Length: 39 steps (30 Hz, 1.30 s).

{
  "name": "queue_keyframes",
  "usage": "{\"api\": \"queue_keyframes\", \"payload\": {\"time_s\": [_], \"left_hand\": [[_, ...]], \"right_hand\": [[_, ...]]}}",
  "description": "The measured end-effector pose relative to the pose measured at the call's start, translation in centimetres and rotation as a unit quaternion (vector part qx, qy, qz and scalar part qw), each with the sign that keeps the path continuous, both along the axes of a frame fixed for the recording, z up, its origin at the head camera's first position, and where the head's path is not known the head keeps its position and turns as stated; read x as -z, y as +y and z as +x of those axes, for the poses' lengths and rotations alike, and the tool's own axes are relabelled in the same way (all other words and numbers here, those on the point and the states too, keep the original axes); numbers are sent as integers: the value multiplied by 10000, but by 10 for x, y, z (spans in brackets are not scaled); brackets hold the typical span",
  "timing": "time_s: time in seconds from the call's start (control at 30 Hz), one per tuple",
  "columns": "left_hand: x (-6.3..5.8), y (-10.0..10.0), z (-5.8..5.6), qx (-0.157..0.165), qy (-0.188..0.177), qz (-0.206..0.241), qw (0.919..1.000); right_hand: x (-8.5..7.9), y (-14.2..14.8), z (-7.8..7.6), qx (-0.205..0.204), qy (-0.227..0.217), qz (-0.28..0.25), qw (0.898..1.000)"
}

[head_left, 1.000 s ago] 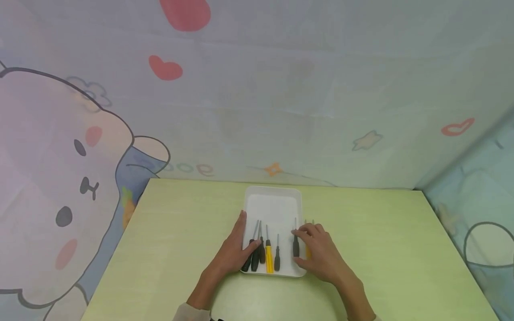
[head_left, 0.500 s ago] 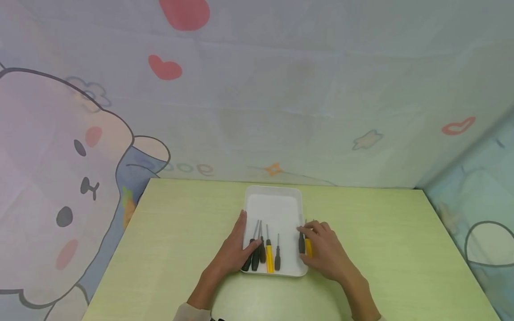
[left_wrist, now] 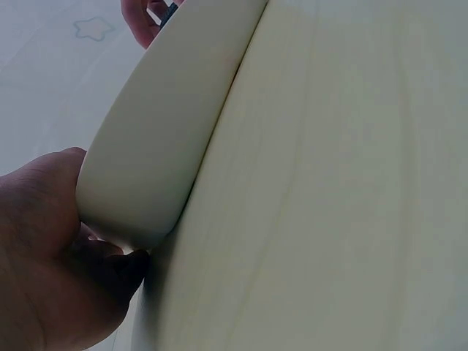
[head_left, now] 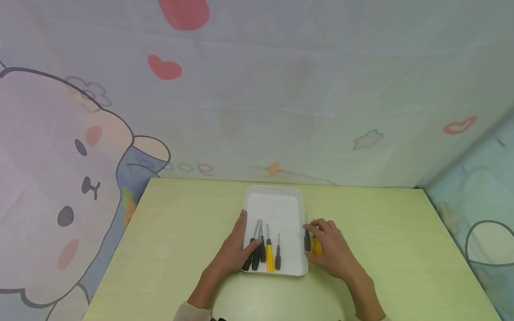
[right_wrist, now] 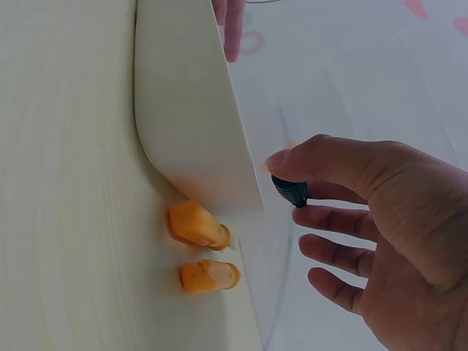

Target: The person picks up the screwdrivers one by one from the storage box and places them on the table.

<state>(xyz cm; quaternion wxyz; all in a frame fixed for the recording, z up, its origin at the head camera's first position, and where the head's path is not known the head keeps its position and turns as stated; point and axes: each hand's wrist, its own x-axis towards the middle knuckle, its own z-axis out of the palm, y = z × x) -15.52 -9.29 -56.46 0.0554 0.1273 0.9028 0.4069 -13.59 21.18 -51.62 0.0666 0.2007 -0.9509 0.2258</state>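
A white tray (head_left: 275,205) sits lengthwise on the table. My left hand (head_left: 232,253) grips its left wall, fingers along the outside and thumb over the rim. Inside, at the near end, lie several screwdrivers: black-handled ones (head_left: 255,261) under the thumb, a yellow-handled one (head_left: 270,259) and a small dark one (head_left: 278,261). My right hand (head_left: 331,249) pinches a black-handled screwdriver (head_left: 307,240) by thumb and fingertips, shaft pointing away, just past the tray's right wall. In the right wrist view its ribbed handle end (right_wrist: 289,190) shows between thumb and forefinger, held above the table.
Two yellow-handled screwdrivers lie on the table close to the tray's right side; the right wrist view shows one handle (right_wrist: 194,223) and the other handle (right_wrist: 208,276). The light green table (head_left: 192,214) spreads out on both sides. A printed curtain (head_left: 281,89) hangs behind its far edge.
My right hand has carried the black-handled screwdriver rightward, from over the tray's right part to past its right wall. The left hand and the tray have stayed put.
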Motion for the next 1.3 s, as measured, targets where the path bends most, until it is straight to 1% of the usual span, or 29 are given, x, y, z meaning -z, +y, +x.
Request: {"api": "queue_keyframes", "payload": {"time_s": [0.23, 0.53, 0.97, 1.3], "left_hand": [[0, -1, -1, -31, -11, -1, 10000], [0, -1, -1, 27, 47, 0, 10000], [-1, -1, 1, 7, 29, 30, 10000], [-2, 1, 2, -7, 21, 57, 10000]], "right_hand": [[1, 2, -1, -53, 57, -36, 10000], [1, 7, 0, 22, -92, -43, 9999], [3, 21, 0, 43, 18, -158, 9999], [4, 28, 1, 22, -89, -183, 9998]]}}
